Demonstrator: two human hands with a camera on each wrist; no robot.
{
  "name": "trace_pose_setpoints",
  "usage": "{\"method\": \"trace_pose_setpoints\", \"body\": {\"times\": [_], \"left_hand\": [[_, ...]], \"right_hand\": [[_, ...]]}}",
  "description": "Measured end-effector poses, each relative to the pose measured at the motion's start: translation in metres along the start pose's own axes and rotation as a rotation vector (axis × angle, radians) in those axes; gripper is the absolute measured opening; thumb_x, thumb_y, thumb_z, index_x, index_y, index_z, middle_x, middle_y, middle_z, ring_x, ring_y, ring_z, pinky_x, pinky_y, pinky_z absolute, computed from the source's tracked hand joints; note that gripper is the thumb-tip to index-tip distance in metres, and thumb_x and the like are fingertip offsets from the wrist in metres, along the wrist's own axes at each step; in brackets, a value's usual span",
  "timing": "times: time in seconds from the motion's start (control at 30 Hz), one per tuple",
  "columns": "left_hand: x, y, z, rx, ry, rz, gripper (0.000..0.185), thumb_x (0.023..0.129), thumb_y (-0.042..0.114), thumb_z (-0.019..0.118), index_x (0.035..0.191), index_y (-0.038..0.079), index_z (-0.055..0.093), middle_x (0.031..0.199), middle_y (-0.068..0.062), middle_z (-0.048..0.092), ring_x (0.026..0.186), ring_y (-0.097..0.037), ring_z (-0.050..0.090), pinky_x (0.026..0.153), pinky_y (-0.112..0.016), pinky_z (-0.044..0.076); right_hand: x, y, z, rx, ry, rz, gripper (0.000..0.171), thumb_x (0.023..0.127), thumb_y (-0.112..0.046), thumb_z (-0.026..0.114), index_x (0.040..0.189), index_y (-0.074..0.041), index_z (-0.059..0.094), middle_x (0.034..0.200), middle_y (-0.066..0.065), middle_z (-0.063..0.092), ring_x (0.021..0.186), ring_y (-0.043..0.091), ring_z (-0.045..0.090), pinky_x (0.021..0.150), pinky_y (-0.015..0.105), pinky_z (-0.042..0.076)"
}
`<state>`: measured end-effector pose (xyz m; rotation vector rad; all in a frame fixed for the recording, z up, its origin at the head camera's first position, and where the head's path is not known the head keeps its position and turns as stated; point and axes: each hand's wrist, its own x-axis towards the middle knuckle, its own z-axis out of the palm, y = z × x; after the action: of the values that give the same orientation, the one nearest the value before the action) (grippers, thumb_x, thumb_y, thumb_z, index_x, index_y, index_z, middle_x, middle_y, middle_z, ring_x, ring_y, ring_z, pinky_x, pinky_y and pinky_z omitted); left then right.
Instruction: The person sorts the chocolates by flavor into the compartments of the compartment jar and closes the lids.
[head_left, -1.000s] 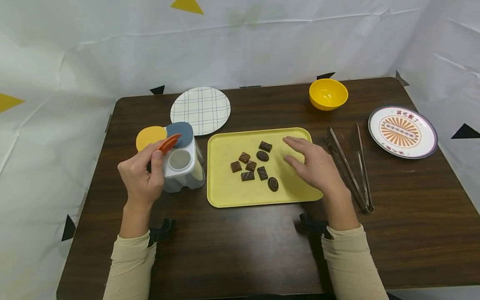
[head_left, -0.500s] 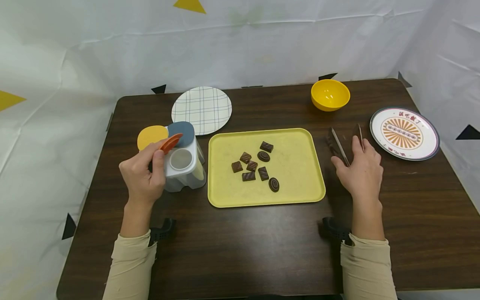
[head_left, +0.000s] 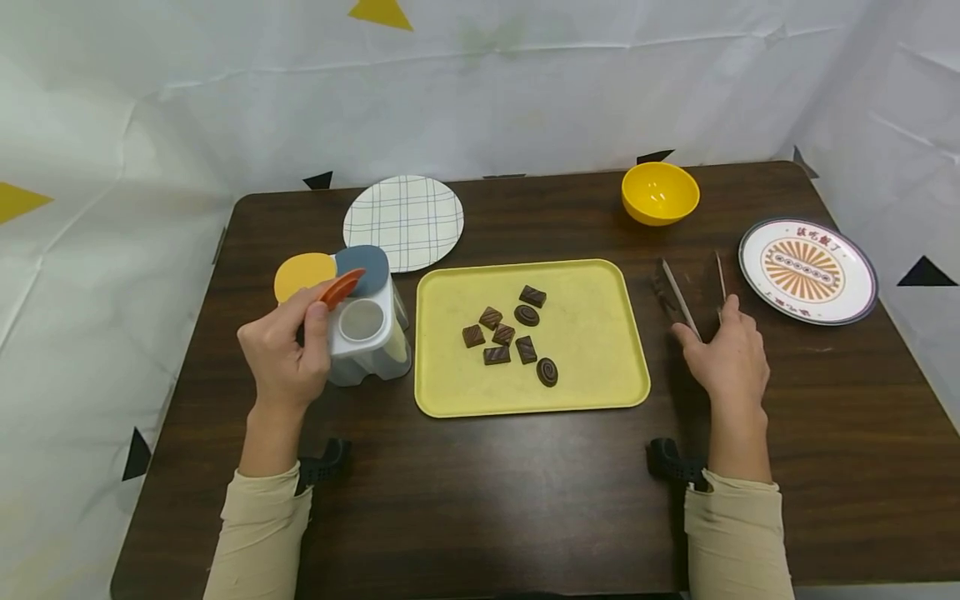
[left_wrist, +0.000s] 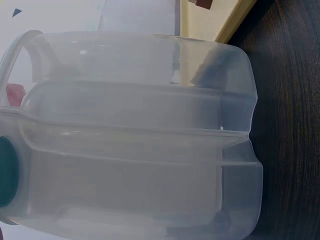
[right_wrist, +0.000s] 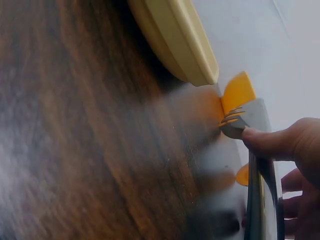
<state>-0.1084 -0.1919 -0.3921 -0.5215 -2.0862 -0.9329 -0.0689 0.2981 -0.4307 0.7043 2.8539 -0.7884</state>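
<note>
My left hand pinches an orange-red lid over the storage container. One round mouth of the container stands uncovered, beside a blue-grey lid and a yellow lid. In the left wrist view the container shows as clear plastic; the hand is out of that view. Farther right, my right hand grips metal tongs, thumb on one arm and fingers at the other. The tong arms are spread apart. A fork-like tip shows in the right wrist view.
Between my hands lies a yellow tray with several chocolates. A checked plate sits behind the container. A yellow bowl stands at the back, and a patterned plate lies right of the tongs.
My right hand has gone from above the tray's right side over to the tongs and grips them now. My left hand with the orange-red lid has stayed in place.
</note>
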Motion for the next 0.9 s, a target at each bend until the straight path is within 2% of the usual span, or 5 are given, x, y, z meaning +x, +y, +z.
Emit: {"method": "trace_pose_setpoints", "body": {"times": [0.23,0.6,0.8,0.9], "left_hand": [[0.0003,-0.0007,0.001,-0.003,0.008,0.013,0.046,0.097,0.036,0.046,0.1,0.002,0.076,0.097,-0.008,0.075,0.077,-0.03,0.072,0.056,-0.045,0.053],[-0.0002,-0.0009,0.0007,-0.001,0.005,0.014,0.045,0.097,0.034,0.045,0.1,0.001,0.076,0.097,-0.009,0.075,0.078,-0.03,0.073,0.056,-0.046,0.053],[-0.0002,-0.001,0.0005,-0.004,-0.001,0.012,0.046,0.097,0.035,0.045,0.101,0.001,0.076,0.098,-0.009,0.075,0.079,-0.03,0.073,0.058,-0.046,0.054],[-0.0006,-0.001,0.0003,0.0,-0.001,0.01,0.046,0.097,0.035,0.045,0.101,0.001,0.076,0.098,-0.009,0.075,0.08,-0.03,0.073,0.059,-0.047,0.054]], "right_hand": [[-0.0009,0.0028,-0.0007,-0.006,0.018,-0.001,0.09,0.094,-0.052,0.052,0.157,-0.004,0.008,0.146,0.038,0.03,0.127,0.058,0.034,0.094,0.072,0.031],[-0.004,0.0049,-0.0003,0.011,0.069,-0.013,0.075,0.096,-0.045,0.056,0.158,-0.02,0.021,0.139,0.03,0.043,0.117,0.057,0.044,0.086,0.071,0.035],[-0.0052,0.0065,-0.0016,0.015,0.096,-0.024,0.077,0.095,-0.043,0.058,0.157,-0.016,0.021,0.123,0.028,0.051,0.111,0.055,0.049,0.086,0.07,0.034],[-0.0069,0.0048,-0.0043,0.014,0.095,-0.04,0.079,0.094,-0.044,0.06,0.157,-0.013,0.022,0.127,0.029,0.051,0.115,0.055,0.047,0.09,0.07,0.033]]}}
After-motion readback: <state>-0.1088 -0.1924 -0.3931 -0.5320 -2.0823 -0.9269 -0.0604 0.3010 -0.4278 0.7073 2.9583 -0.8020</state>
